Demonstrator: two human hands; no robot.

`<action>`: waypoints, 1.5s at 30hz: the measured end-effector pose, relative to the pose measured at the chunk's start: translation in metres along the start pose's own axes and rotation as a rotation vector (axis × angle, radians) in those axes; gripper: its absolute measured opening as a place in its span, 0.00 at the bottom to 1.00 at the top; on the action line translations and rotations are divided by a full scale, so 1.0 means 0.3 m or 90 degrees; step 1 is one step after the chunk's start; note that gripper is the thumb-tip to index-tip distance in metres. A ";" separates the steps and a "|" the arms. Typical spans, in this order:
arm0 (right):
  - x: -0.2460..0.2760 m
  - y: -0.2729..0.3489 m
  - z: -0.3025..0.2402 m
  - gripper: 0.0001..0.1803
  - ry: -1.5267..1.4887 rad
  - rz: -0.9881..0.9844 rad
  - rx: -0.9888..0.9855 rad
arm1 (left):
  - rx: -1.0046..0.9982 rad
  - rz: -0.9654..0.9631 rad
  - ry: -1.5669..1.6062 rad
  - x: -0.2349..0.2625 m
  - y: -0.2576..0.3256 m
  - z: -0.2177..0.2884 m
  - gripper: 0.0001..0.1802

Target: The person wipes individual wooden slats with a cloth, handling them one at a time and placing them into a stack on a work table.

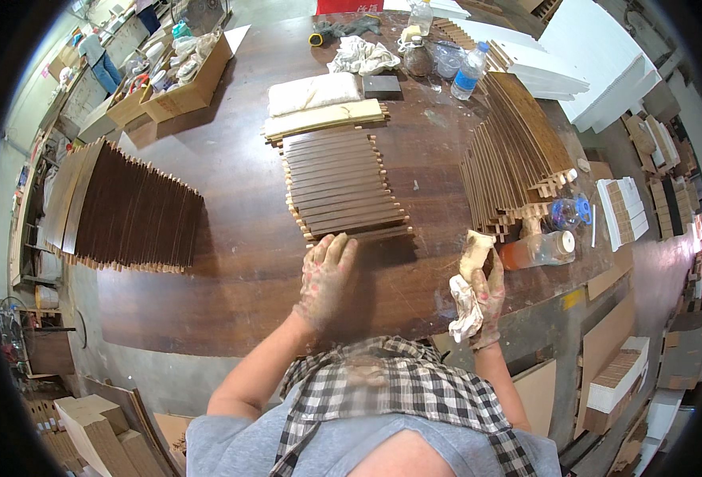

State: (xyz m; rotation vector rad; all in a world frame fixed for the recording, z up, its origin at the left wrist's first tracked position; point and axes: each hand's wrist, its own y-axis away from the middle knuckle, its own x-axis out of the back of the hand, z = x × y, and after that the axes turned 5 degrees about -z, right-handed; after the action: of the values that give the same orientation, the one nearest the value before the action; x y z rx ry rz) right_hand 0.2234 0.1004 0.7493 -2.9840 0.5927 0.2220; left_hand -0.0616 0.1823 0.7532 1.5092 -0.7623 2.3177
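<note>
Both my hands wear thin, stained gloves. My left hand is at the near end of a row of dark brown wooden slats with pale pegs along both ends. Its fingers are closed over the left end of the nearest slat, which lies slightly askew from the others. Farther right, my right hand grips a crumpled white rag together with a cream, sponge-like piece. Its fingers partly hide how the two are held.
Dark slats stand in a left stack and a right stack. An orange-liquid bottle lies near the right edge beside a blue-capped bottle. Behind the row are a white folded cloth, a water bottle and a cardboard box.
</note>
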 end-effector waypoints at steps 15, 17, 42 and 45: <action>0.053 0.040 -0.037 0.29 0.045 -0.093 -0.039 | 0.052 -0.241 0.102 -0.047 -0.021 0.021 0.43; 0.090 0.039 -0.064 0.31 0.179 -0.167 0.007 | 0.078 -0.225 0.144 -0.013 0.034 0.029 0.44; -0.169 -0.058 -0.254 0.37 0.247 -0.325 0.020 | 0.379 -0.131 1.669 0.076 0.022 0.002 0.28; -0.230 -0.041 -0.284 0.38 0.328 -0.425 0.125 | 0.346 -0.082 1.839 0.052 0.008 -0.005 0.28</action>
State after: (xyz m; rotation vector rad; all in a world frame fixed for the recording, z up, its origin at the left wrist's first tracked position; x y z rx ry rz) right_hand 0.1757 0.1273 0.8450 -2.8335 -0.3586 -0.6213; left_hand -0.0704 0.1804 0.7661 -1.9287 0.7686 1.7550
